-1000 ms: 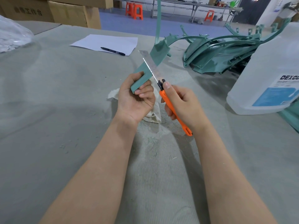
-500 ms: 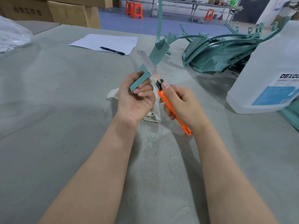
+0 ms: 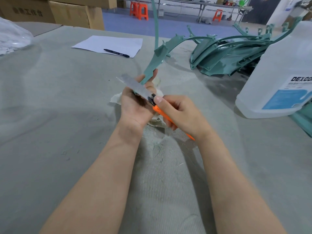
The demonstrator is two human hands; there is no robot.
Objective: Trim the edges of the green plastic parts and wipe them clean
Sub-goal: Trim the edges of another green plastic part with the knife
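My left hand (image 3: 135, 105) grips the lower end of a long curved green plastic part (image 3: 152, 65), which rises up and away from me. My right hand (image 3: 180, 114) holds an orange utility knife (image 3: 162, 114), thumb near its black slider. The extended blade (image 3: 133, 86) lies across the back of my left fingers, beside the part's lower edge. A white cloth (image 3: 157, 121) lies on the table under my hands, mostly hidden.
A pile of green plastic parts (image 3: 233, 51) lies at the back right. A large translucent jug (image 3: 285, 78) with a blue label stands at the right. A paper sheet (image 3: 108, 43) with a black pen (image 3: 116, 53) lies further back. Cardboard boxes (image 3: 72, 14) stand behind the grey table (image 3: 50, 115).
My left hand has turned so its back faces me, and the part's lower end has rotated. The knife blade has swung left and lower, now lying across my left fingers.
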